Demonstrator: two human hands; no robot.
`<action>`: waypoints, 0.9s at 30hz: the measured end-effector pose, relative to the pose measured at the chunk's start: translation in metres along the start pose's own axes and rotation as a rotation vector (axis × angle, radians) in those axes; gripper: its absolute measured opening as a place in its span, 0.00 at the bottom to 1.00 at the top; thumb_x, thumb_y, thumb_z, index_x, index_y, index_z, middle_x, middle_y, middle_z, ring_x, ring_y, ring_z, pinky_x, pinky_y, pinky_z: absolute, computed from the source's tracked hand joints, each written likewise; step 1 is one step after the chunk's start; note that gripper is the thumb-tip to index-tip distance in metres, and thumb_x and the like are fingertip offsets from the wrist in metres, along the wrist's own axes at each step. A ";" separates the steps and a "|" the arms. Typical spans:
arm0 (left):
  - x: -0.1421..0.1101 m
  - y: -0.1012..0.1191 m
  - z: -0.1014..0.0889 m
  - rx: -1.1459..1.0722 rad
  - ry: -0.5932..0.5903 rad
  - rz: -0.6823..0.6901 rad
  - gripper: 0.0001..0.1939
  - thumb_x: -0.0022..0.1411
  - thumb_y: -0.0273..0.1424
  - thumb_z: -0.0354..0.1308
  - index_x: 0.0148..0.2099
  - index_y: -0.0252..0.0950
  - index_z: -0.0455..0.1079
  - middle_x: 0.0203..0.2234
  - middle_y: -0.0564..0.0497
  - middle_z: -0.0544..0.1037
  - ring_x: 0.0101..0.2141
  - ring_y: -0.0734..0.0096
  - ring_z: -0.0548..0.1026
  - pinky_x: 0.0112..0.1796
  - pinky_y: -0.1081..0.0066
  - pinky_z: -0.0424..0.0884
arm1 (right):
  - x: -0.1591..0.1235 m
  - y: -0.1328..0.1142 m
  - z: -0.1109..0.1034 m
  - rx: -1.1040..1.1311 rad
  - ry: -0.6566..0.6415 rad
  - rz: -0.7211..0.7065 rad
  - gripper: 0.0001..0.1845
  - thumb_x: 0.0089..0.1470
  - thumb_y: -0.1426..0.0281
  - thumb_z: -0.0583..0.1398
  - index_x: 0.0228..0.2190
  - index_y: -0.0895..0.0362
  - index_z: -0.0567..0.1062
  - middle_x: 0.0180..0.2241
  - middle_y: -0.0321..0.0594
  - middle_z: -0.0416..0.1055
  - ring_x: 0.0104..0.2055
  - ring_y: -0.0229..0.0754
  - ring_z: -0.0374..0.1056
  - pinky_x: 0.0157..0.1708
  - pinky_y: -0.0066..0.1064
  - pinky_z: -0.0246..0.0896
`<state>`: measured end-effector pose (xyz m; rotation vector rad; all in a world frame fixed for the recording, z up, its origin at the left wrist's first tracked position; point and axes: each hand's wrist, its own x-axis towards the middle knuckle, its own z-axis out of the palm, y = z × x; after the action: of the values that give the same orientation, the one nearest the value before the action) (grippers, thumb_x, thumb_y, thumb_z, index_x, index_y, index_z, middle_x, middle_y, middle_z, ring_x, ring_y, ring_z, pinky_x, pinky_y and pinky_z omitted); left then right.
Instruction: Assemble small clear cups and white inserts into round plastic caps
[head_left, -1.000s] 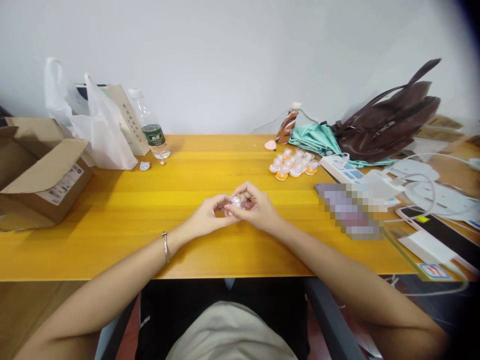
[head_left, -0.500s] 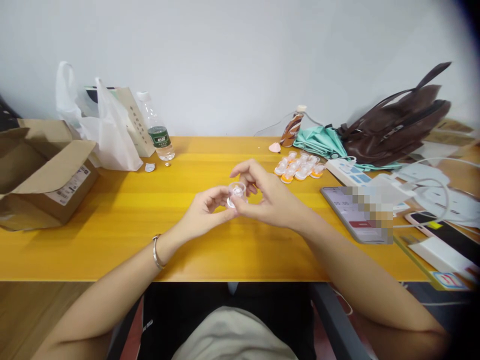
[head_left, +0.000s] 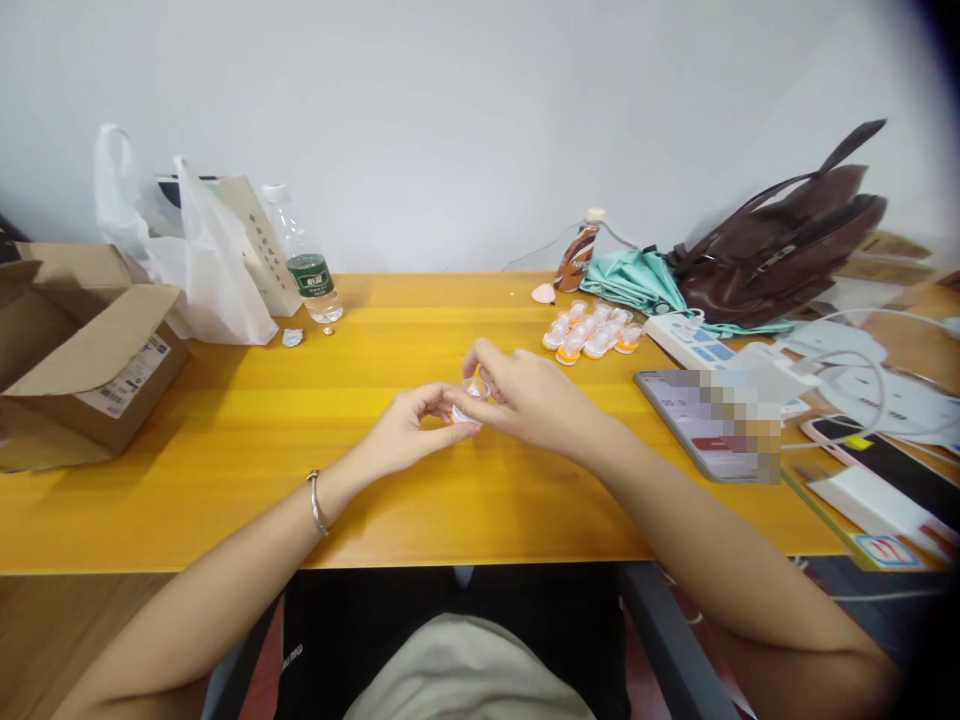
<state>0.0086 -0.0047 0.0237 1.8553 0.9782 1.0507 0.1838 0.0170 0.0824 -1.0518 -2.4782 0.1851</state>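
Between both hands, above the middle of the table, is a small clear plastic container (head_left: 475, 386) with a white base. My left hand (head_left: 412, 428) is closed on its left side, thumb below and fingers curled behind. From the right, my right hand (head_left: 529, 395) grips the same piece, its thumb across the front and its index finger bent over the far side. The fingers cover much of the container. Beyond my right hand lies a cluster of several similar clear pieces (head_left: 596, 340) with white or orange bases.
On the left stand an open cardboard box (head_left: 127, 390), a white plastic bag (head_left: 221, 285) and a water bottle (head_left: 311, 275). To the right are a phone (head_left: 679, 425), a power strip (head_left: 690, 345), a drink bottle (head_left: 577, 255), a teal umbrella (head_left: 637, 280) and a brown bag (head_left: 787, 245).
My right index finger has bent down toward the container and the right thumb has shifted left across it. The container shows less now. The view has shifted slightly.
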 end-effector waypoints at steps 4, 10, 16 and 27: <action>0.002 -0.012 -0.001 0.045 -0.024 -0.032 0.10 0.53 0.28 0.58 0.39 0.33 0.67 0.32 0.50 0.75 0.33 0.72 0.72 0.37 0.73 0.68 | 0.001 0.006 0.012 -0.005 -0.044 -0.064 0.18 0.50 0.58 0.58 0.37 0.57 0.63 0.30 0.40 0.70 0.30 0.43 0.66 0.29 0.29 0.51; 0.005 -0.023 -0.003 0.145 -0.037 -0.027 0.10 0.53 0.27 0.57 0.40 0.34 0.68 0.35 0.50 0.76 0.35 0.71 0.72 0.39 0.72 0.67 | -0.002 0.012 0.025 0.002 -0.119 0.015 0.15 0.52 0.61 0.57 0.38 0.56 0.64 0.28 0.40 0.71 0.28 0.43 0.66 0.28 0.29 0.50; 0.005 -0.033 -0.002 0.130 -0.089 -0.069 0.11 0.55 0.30 0.57 0.41 0.34 0.67 0.35 0.50 0.76 0.34 0.71 0.73 0.35 0.73 0.67 | -0.001 0.019 0.040 -0.043 -0.144 0.101 0.23 0.50 0.52 0.56 0.39 0.58 0.64 0.31 0.44 0.72 0.30 0.45 0.67 0.26 0.28 0.49; 0.009 -0.048 -0.002 0.360 -0.138 0.078 0.12 0.54 0.31 0.59 0.42 0.35 0.69 0.39 0.47 0.72 0.38 0.67 0.69 0.39 0.70 0.65 | -0.006 0.024 0.051 0.047 -0.237 0.027 0.13 0.51 0.65 0.56 0.38 0.58 0.64 0.32 0.41 0.72 0.30 0.39 0.66 0.28 0.25 0.51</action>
<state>-0.0016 0.0233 -0.0148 2.2419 1.0725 0.8160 0.1801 0.0320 0.0276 -1.0995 -2.6550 0.3962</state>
